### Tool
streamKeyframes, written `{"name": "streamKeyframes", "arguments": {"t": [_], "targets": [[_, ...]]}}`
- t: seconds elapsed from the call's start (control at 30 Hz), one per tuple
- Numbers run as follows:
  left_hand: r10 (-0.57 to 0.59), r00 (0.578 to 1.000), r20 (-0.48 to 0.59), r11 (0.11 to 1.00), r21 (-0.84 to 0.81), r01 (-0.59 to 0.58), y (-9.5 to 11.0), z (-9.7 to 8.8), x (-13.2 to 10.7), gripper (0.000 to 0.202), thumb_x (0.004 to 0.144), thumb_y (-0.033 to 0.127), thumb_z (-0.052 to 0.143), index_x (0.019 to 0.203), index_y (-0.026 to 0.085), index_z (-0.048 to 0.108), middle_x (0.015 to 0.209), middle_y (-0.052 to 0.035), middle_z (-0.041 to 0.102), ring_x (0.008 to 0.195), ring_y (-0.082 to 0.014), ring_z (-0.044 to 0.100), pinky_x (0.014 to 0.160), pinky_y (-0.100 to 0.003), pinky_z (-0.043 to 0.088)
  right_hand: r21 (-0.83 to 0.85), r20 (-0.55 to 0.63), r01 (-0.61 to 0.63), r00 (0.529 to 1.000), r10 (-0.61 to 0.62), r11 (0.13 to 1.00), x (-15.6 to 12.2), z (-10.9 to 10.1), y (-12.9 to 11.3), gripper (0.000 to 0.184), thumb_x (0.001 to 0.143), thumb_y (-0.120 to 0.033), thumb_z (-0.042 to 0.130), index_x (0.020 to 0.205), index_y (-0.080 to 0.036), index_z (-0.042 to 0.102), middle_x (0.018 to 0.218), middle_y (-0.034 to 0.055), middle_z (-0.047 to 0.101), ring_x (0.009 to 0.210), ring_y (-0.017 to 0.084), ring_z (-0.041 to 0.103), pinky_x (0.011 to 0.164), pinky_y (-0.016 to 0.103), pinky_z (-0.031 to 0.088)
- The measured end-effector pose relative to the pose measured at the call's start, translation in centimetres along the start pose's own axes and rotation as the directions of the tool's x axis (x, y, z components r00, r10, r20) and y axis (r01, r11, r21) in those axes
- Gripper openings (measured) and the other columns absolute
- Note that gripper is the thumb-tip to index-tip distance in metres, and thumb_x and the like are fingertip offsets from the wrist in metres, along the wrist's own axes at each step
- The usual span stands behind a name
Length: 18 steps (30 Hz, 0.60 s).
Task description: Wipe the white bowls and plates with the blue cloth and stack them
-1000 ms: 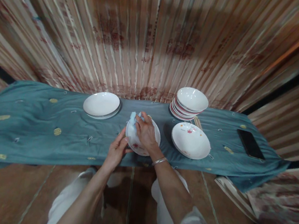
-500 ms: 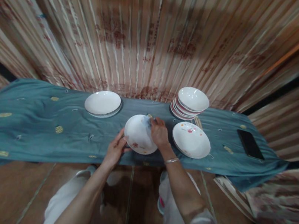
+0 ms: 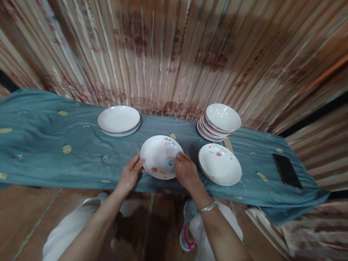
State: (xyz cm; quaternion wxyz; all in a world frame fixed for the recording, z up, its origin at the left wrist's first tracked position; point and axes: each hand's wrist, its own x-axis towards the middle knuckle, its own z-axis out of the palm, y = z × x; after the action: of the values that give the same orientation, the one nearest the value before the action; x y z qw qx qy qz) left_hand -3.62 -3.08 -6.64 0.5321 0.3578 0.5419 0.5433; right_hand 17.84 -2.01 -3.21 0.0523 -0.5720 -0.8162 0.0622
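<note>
A white plate [image 3: 157, 156] with small flowers near its rim is tilted toward me at the middle of the table's front. Its left edge is gripped by my left hand [image 3: 131, 173], the thumb over the rim. My right hand [image 3: 185, 171] is closed on a small bluish-grey cloth [image 3: 170, 164], somewhat blurred, which lies against the right part of the plate's inner face. Right of that hand rest stacked flowered plates [image 3: 220, 166]; how many is hidden.
Stacked white plates [image 3: 119, 119] stand back left on the green tablecloth [image 3: 41, 141]. Several bowls [image 3: 222, 117] are piled back right, with wooden chopsticks [image 3: 228, 145] beside them. A black phone [image 3: 286, 170] lies far right. A curtain [image 3: 161, 37] hangs behind the table.
My right hand with the cloth has moved from the plate's upper right down to its right side. The upper flowers now show. My left hand still grips the left rim.
</note>
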Motion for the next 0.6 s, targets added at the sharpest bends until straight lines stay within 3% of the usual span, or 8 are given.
{"name": "streamKeyframes", "arguments": {"t": [0.2, 0.4, 0.6], "targets": [[-0.039, 0.999, -0.023, 0.999, -0.035, 0.038, -0.3, 0.1, 0.1, 0.061, 0.066, 0.037, 0.080, 0.123, 0.020, 0.071, 0.126, -0.0083, 0.069, 0.097, -0.0209, 0.067, 0.071, -0.028, 0.057, 0.053, 0.130, 0.098, 0.986, -0.104, 0.994, -0.9, -0.8, -0.7, 0.032, 0.091, -0.005, 0.049, 0.111, -0.011, 0.073, 0.125, 0.0165, 0.069, 0.119, 0.024, 0.062, 0.107, 0.035, 0.046], [-0.030, 0.996, -0.081, 0.998, -0.063, 0.025, -0.7, 0.3, 0.1, 0.077, 0.062, 0.041, 0.081, 0.133, 0.016, 0.064, 0.096, -0.0044, 0.072, 0.079, -0.0144, 0.063, 0.067, -0.025, 0.055, 0.199, 0.002, 0.187, 0.982, -0.191, 0.962, -0.2, 0.0, -1.4, 0.043, 0.087, -0.004, 0.050, 0.127, -0.012, 0.065, 0.130, 0.0147, 0.067, 0.121, 0.023, 0.061, 0.107, 0.039, 0.046], [-0.033, 0.996, -0.088, 0.998, -0.059, 0.028, -0.8, 0.3, 0.0, 0.078, 0.060, 0.047, 0.082, 0.129, 0.015, 0.066, 0.104, -0.0062, 0.073, 0.081, -0.0149, 0.064, 0.068, -0.025, 0.055, 0.229, -0.044, 0.239, 0.971, -0.235, 0.944, 2.1, 0.4, -3.0, 0.033, 0.089, -0.003, 0.049, 0.112, -0.011, 0.072, 0.125, 0.0154, 0.069, 0.118, 0.023, 0.064, 0.107, 0.036, 0.045]]}}
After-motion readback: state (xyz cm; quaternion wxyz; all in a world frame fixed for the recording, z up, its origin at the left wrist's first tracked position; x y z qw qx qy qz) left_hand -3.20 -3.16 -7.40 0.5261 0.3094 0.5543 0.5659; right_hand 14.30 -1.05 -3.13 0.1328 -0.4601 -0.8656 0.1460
